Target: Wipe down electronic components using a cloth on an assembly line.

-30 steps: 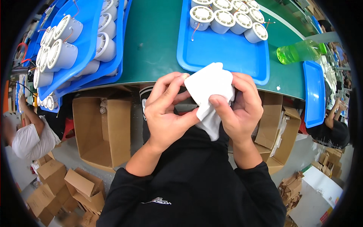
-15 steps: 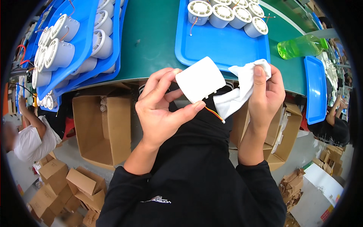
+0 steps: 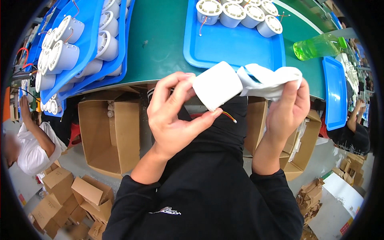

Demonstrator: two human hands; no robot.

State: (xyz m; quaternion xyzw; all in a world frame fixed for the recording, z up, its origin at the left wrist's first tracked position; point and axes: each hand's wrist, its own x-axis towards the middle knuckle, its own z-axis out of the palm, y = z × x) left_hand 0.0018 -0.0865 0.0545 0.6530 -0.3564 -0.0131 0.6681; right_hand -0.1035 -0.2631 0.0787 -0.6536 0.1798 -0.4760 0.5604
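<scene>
Between the thumb and fingers of my left hand [image 3: 172, 110] is a white plastic cylinder [image 3: 218, 86], tilted, its smooth side facing up. A short red, yellow and black wire lead [image 3: 229, 116] with a small white plug sticks out from under it. My right hand [image 3: 289, 108] pinches a white cloth [image 3: 272, 82], whose loose end reaches to the cylinder's right edge. Whether cloth and cylinder touch, I cannot tell. Both hands are raised in front of the near table edge, close to a blue tray [image 3: 236, 50] with several similar white cylinders [image 3: 232, 15] at its far end.
Stacked blue trays [image 3: 90, 52] full of white cylinders stand at the left. At the right are a green bottle [image 3: 320, 47] lying on its side and another blue tray [image 3: 335, 94]. Open cardboard boxes [image 3: 128, 140] sit below the table edge. Other people work at both sides.
My right hand has shifted right and slightly down, and the cloth now stretches out sideways instead of hanging. The cylinder has moved a little right and turned in my left hand.
</scene>
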